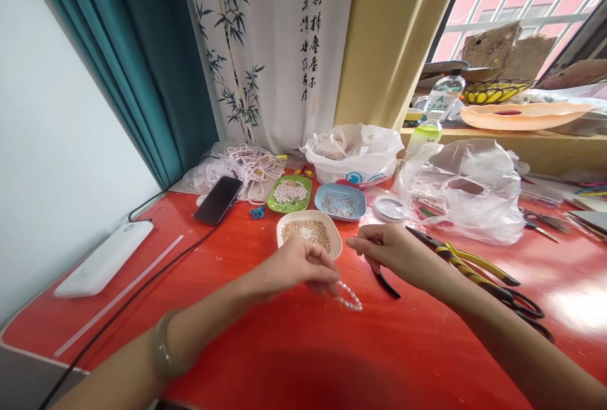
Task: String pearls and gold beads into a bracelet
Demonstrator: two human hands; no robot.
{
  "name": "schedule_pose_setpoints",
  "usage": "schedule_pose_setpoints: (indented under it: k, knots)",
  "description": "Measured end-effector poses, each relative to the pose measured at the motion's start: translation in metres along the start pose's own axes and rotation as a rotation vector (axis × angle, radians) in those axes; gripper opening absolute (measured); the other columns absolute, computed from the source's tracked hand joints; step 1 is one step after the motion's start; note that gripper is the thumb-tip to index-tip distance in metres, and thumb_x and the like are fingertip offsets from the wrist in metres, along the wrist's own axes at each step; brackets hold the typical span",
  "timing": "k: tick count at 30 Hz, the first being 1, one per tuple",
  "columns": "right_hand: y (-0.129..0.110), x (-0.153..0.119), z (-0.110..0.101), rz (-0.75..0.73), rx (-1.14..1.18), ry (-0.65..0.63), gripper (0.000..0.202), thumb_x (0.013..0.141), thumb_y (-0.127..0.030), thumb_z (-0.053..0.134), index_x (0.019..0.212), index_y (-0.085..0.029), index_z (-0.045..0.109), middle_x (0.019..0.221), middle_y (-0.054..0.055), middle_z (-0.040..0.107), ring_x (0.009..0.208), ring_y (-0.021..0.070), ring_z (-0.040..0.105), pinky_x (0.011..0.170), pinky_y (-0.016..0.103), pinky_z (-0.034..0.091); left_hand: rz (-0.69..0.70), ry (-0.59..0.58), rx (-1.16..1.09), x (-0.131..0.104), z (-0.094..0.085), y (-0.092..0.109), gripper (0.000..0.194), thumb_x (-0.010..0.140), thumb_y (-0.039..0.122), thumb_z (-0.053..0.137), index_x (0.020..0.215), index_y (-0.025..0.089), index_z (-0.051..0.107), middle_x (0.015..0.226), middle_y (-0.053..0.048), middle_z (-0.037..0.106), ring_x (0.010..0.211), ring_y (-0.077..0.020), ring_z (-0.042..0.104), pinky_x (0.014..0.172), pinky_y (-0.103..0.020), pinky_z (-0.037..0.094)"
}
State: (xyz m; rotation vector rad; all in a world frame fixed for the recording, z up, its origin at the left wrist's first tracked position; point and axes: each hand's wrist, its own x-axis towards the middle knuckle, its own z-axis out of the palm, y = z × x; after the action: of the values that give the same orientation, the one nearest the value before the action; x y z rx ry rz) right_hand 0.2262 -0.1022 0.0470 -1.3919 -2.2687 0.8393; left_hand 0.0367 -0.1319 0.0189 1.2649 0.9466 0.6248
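Note:
A strand of pale, shiny beads (pixel 349 297) hangs in a curved loop from my left hand (pixel 310 269), its fingers pinched on one end. That hand is above the red tabletop, just in front of a cream dish of gold beads (pixel 337 242). To its right, my right hand (pixel 386 244) is closed, thumb and forefinger together at the dish's right side. Whatever is between those fingertips is too small to make out. A black curved tool handle (pixel 387 285) shows just below my right hand; I cannot tell whether the hand touches it.
Behind the cream dish are a green dish (pixel 272 202) of white beads and a blue dish (pixel 322 193) of small metal pieces. Yellow-and-black pliers (pixel 478 264) and scissors (pixel 524 305) lie by my right forearm. A phone (pixel 218 200), cable, power bank (pixel 104 258) and plastic bags (pixel 484 195) surround the work area.

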Motion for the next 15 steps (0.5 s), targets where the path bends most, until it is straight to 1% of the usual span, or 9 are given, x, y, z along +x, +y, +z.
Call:
schedule_pose_setpoints:
  k: [1, 3, 4, 6, 8, 10, 13, 15]
  knots:
    - [0.01, 0.001, 0.0, 0.024, -0.054, 0.059, 0.037, 0.077, -0.047, 0.046, 0.051, -0.02, 0.044, 0.047, -0.001, 0.05, 0.042, 0.0106, 0.043, 0.043, 0.023, 0.028, -0.033, -0.031, -0.014, -0.002, 0.0, -0.005, 0.018, 0.065, 0.027, 0.065, 0.068, 0.01, 0.06, 0.059, -0.002, 0.065, 0.05, -0.0087, 0.057, 0.053, -0.022, 0.045]
    - [0.032, 0.001, -0.001, 0.132, -0.235, 0.186, 0.03, 0.076, -0.047, 0.045, 0.063, -0.021, 0.05, 0.056, 0.001, 0.056, 0.048, 0.0145, 0.049, 0.045, 0.024, 0.029, -0.101, -0.072, -0.048, -0.003, 0.0, -0.015, 0.02, 0.066, 0.029, 0.064, 0.069, 0.01, 0.058, 0.057, -0.002, 0.064, 0.046, -0.0086, 0.056, 0.051, -0.022, 0.043]
    - [0.043, 0.001, 0.0, 0.187, -0.318, 0.23, 0.029, 0.077, -0.048, 0.044, 0.069, -0.022, 0.052, 0.059, 0.002, 0.058, 0.051, 0.0164, 0.051, 0.046, 0.025, 0.03, -0.126, -0.077, -0.059, -0.004, 0.0, -0.02, 0.02, 0.066, 0.03, 0.063, 0.068, 0.011, 0.057, 0.056, -0.002, 0.064, 0.044, -0.0087, 0.056, 0.05, -0.022, 0.043]
    - [0.064, 0.002, 0.003, 0.245, -0.404, 0.282, 0.028, 0.078, -0.047, 0.041, 0.081, -0.022, 0.053, 0.07, 0.004, 0.061, 0.059, 0.0196, 0.056, 0.05, 0.027, 0.035, -0.158, -0.07, -0.068, -0.002, 0.002, -0.028, 0.022, 0.065, 0.031, 0.064, 0.068, 0.011, 0.055, 0.054, -0.001, 0.063, 0.043, -0.0092, 0.056, 0.049, -0.022, 0.042]
    - [0.082, 0.003, 0.007, 0.231, -0.426, 0.292, 0.029, 0.079, -0.044, 0.038, 0.088, -0.02, 0.051, 0.076, 0.006, 0.061, 0.07, 0.0224, 0.059, 0.058, 0.03, 0.039, -0.176, -0.067, -0.082, 0.0, 0.004, -0.034, 0.023, 0.064, 0.032, 0.064, 0.068, 0.011, 0.053, 0.052, -0.001, 0.063, 0.043, -0.0097, 0.055, 0.048, -0.023, 0.041]
    - [0.093, 0.004, 0.012, 0.176, -0.418, 0.299, 0.028, 0.08, -0.041, 0.038, 0.091, -0.018, 0.049, 0.082, 0.009, 0.06, 0.08, 0.0242, 0.058, 0.065, 0.032, 0.041, -0.173, -0.07, -0.103, 0.003, 0.007, -0.037, 0.024, 0.064, 0.032, 0.064, 0.069, 0.012, 0.051, 0.051, -0.001, 0.063, 0.041, -0.0098, 0.055, 0.047, -0.023, 0.041]
    - [0.102, 0.007, 0.017, 0.077, -0.383, 0.311, 0.027, 0.08, -0.037, 0.04, 0.094, -0.017, 0.049, 0.092, 0.011, 0.058, 0.089, 0.0245, 0.055, 0.073, 0.034, 0.042, -0.16, -0.064, -0.116, 0.006, 0.01, -0.041, 0.027, 0.064, 0.035, 0.063, 0.069, 0.013, 0.049, 0.05, 0.0, 0.062, 0.04, -0.0096, 0.054, 0.045, -0.022, 0.04]
    - [0.105, 0.009, 0.019, 0.047, -0.366, 0.31, 0.026, 0.08, -0.036, 0.039, 0.094, -0.017, 0.05, 0.096, 0.012, 0.057, 0.092, 0.0245, 0.054, 0.077, 0.035, 0.041, -0.167, -0.053, -0.112, 0.007, 0.011, -0.044, 0.029, 0.063, 0.036, 0.063, 0.069, 0.013, 0.048, 0.048, 0.0, 0.062, 0.038, -0.0093, 0.053, 0.043, -0.021, 0.039]
